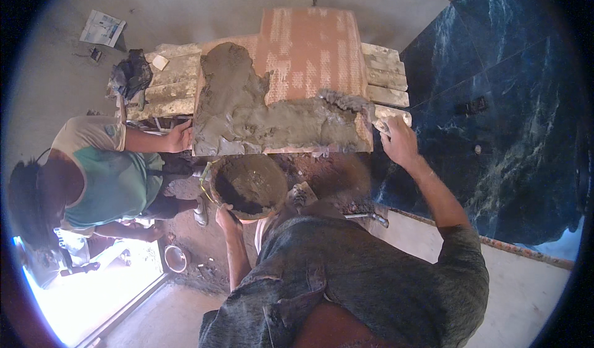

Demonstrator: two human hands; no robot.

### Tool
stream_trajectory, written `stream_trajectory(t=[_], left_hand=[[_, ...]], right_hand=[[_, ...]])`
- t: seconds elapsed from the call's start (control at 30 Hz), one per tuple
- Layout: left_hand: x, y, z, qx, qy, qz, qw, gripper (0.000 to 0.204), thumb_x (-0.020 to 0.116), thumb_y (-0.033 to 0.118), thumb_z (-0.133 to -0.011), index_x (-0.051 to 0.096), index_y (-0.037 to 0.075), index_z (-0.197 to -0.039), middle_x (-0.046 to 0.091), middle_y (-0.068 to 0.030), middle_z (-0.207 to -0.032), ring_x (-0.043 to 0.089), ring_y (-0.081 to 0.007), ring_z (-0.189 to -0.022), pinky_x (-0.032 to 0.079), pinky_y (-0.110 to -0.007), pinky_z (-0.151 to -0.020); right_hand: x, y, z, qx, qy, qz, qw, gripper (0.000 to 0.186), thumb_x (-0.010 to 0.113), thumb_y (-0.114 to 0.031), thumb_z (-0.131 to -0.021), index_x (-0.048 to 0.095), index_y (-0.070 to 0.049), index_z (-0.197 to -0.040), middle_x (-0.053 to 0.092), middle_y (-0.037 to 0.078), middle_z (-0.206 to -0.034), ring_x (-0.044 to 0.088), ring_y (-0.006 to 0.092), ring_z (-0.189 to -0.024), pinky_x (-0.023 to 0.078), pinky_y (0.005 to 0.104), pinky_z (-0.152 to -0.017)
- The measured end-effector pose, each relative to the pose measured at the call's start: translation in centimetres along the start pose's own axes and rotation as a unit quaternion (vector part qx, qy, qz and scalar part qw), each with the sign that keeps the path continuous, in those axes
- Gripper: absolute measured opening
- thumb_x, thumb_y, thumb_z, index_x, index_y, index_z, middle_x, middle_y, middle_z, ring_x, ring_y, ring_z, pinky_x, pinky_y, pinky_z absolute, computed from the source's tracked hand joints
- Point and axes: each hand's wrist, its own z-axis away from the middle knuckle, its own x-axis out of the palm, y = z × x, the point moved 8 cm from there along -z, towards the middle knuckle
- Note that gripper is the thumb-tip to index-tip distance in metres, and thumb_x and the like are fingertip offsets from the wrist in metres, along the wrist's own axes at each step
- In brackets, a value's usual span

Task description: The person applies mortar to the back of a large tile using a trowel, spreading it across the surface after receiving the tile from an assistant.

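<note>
My right hand [400,139] grips a trowel [373,114] at the right side of a large reddish tile [309,51]. Wet grey mortar lies along the trowel's blade, which is mostly hidden under it. More mortar [247,106] is spread thick and uneven over the tile's left part and near edge; the upper right shows bare ribbed clay. Below the tile, my left hand [229,218] is closed on the rim of a round pan [284,190] with mortar inside. A co-worker's hand [180,136] touches the tile's left edge.
The tile rests on a wooden plank platform [387,75]. A co-worker [105,168] stands at the left, near a bright doorway. Dark blue marbled tiles [495,100] cover the right wall. A dark cloth [131,74] lies on the planks; a small bucket [176,259] stands on the floor.
</note>
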Motion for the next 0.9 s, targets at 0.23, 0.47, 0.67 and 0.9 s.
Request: stream_trajectory(t=[0.23,0.47,0.67,0.9], left_hand=[[1.2,0.2,-0.2,-0.014,-0.007,0.019,1.0,0.008,0.054,0.002,-0.068,0.054,0.004,-0.077,0.054,-0.0034,-0.078,0.055,-0.0182,-0.069,0.046,-0.031,-0.064],[0.5,0.1,-0.6,-0.024,0.03,-0.035,0.999,0.007,0.055,0.002,-0.068,0.053,0.006,-0.073,0.052,-0.0015,-0.073,0.052,-0.0161,-0.064,0.044,-0.031,-0.06],[1.7,0.4,1.0,-0.01,0.036,-0.001,0.999,0.007,0.055,0.002,-0.068,0.052,0.007,-0.072,0.05,0.0003,-0.07,0.051,-0.0157,-0.062,0.042,-0.031,-0.058],[0.3,-1.0,-0.4,-0.016,0.011,-0.016,1.0,0.008,0.054,0.004,-0.068,0.052,0.008,-0.075,0.05,-0.0008,-0.072,0.053,-0.018,-0.063,0.044,-0.032,-0.061]], right_hand=[[-0.2,-0.5,-0.1,-0.023,0.016,0.004,1.0,0.035,0.066,-0.018,-0.079,0.054,-0.006,-0.11,0.055,0.019,-0.1,0.06,0.0406,-0.089,0.05,0.0499,-0.073],[-1.6,-0.6,-1.0,0.007,0.017,-0.038,0.999,0.041,0.065,-0.02,-0.08,0.054,-0.005,-0.116,0.059,0.021,-0.104,0.061,0.0412,-0.092,0.05,0.0488,-0.079],[-1.2,0.1,-1.3,0.035,-0.097,-0.07,0.992,0.045,0.061,-0.03,-0.086,0.054,-0.002,-0.12,0.064,0.025,-0.105,0.062,0.0423,-0.096,0.05,0.0495,-0.082],[2.5,1.6,-3.8,-0.025,-0.135,-0.021,0.99,0.043,0.056,-0.035,-0.09,0.059,-0.001,-0.115,0.065,0.026,-0.099,0.062,0.0429,-0.094,0.05,0.0504,-0.082]])
